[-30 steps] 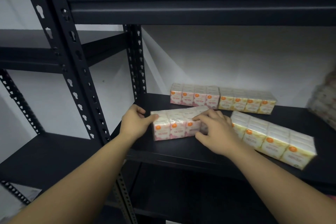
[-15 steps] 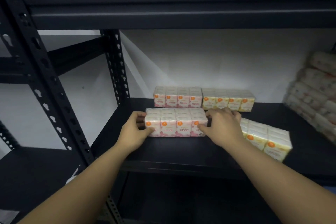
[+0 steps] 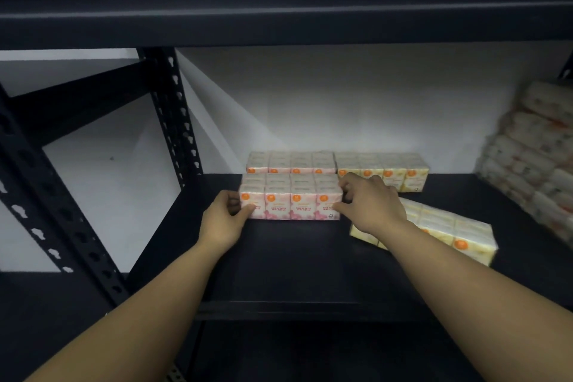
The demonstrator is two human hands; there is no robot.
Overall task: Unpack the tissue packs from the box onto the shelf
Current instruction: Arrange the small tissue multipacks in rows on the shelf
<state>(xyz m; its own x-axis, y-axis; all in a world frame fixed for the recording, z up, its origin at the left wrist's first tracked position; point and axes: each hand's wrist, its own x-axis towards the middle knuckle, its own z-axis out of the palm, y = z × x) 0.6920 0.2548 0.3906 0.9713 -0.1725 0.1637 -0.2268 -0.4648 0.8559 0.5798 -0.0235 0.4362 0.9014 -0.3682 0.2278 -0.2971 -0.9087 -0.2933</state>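
Observation:
A pink rose-scented tissue pack (image 3: pixel 291 198) stands on the black shelf (image 3: pixel 294 263), square to its front edge. My left hand (image 3: pixel 224 220) grips its left end, thumb on the front face. My right hand (image 3: pixel 369 201) grips its right end with curled fingers. Directly behind it, against the wall, stand another pink pack (image 3: pixel 291 162) and a yellow pack (image 3: pixel 384 169) side by side. A second yellow pack (image 3: pixel 440 231) lies askew to the right, partly hidden by my right wrist. The box is out of view.
A pile of larger wrapped tissue packs (image 3: pixel 539 164) fills the shelf's right end. A black upright post (image 3: pixel 173 112) stands at the shelf's back left, a front post (image 3: pixel 46 195) crosses the left. The upper shelf beam (image 3: pixel 279 22) hangs overhead.
The pink pack has turned from a slanted position to square with the shelf and moved back, close to the rear pink pack. Both hands stayed on its ends.

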